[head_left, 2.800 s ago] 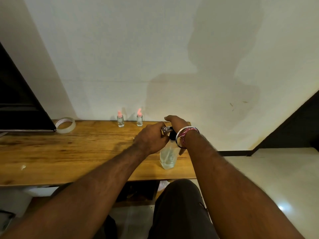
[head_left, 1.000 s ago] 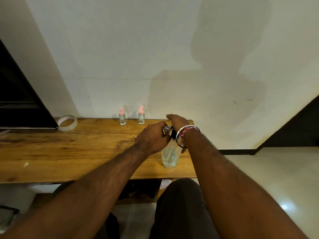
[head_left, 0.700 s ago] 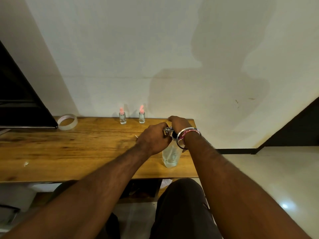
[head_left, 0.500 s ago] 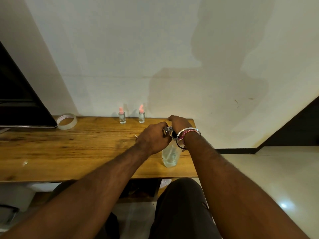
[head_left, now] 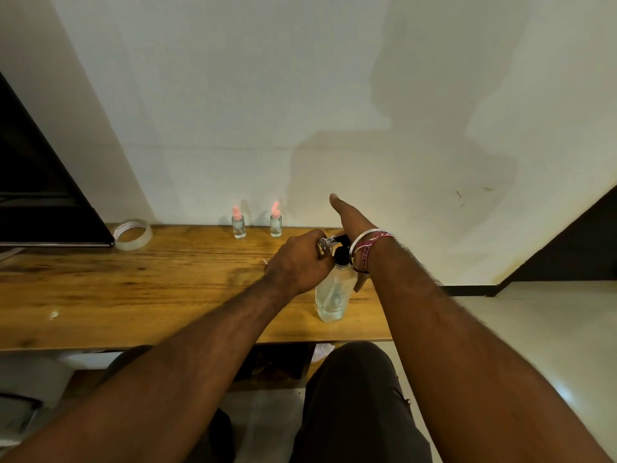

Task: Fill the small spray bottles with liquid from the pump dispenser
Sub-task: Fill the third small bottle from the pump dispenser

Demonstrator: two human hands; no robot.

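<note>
The dispenser [head_left: 332,295], a clear bottle with a black pump head, stands near the front right edge of the table [head_left: 133,295], right of centre in the frame; liquid shows in its lower part. The left hand [head_left: 300,262] sits just left of the pump head, fingers curled round a small clear vial [head_left: 325,248] held up against the black spout; only the vial's upper part shows past the knuckles, and whether its mouth touches the spout cannot be told. The right hand [head_left: 350,218] is raised above the pump, its fingers stretched straight toward the wall, gripping nothing; whether its palm or heel rests on the pump head cannot be told, since the wrist hides that spot. On the right wrist are a silver bangle [head_left: 359,238] and a pink thread band [head_left: 374,248].

At the back of the table, against the wall, two small spray bottles stand upright and apart: the left bottle [head_left: 239,223] and the right bottle [head_left: 276,220], both clear with pink tops, both well behind the hands. Further left, at the table's back edge, lies a tape roll [head_left: 132,233], just beside the corner of a dark screen [head_left: 40,195] that fills the frame's left edge. At the lower centre the person's dark trousers [head_left: 350,396] show below the table edge.
</note>
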